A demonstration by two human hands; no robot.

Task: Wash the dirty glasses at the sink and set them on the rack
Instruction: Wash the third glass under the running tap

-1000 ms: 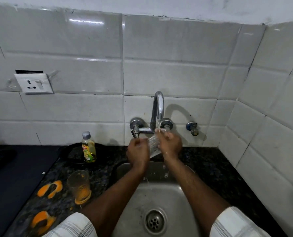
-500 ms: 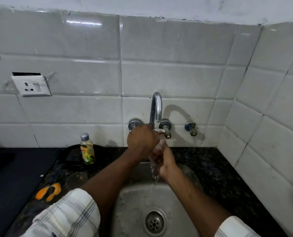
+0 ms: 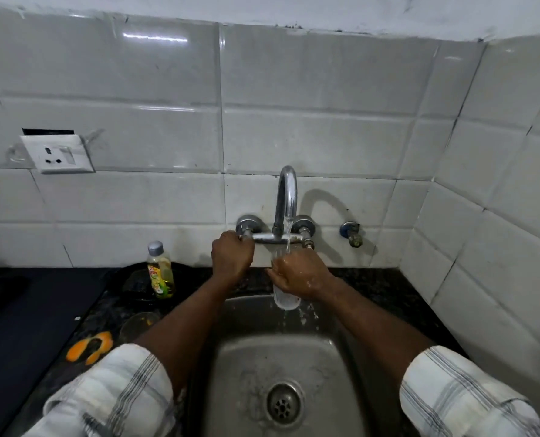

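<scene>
Right grip (image 3: 297, 274) wraps a clear glass (image 3: 286, 299) under running water; left grip (image 3: 232, 258) clasps the tap handle (image 3: 246, 228).

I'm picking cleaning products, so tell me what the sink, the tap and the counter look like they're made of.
Sink: most likely stainless steel with a dull brushed finish; grey metal with soft reflections and water marks. Tap: polished chromed metal, judging by its mirror-bright highlights; base metal unknown. Counter: probably polished granite or similar stone; black with fine pale speckles and some gloss.
</scene>
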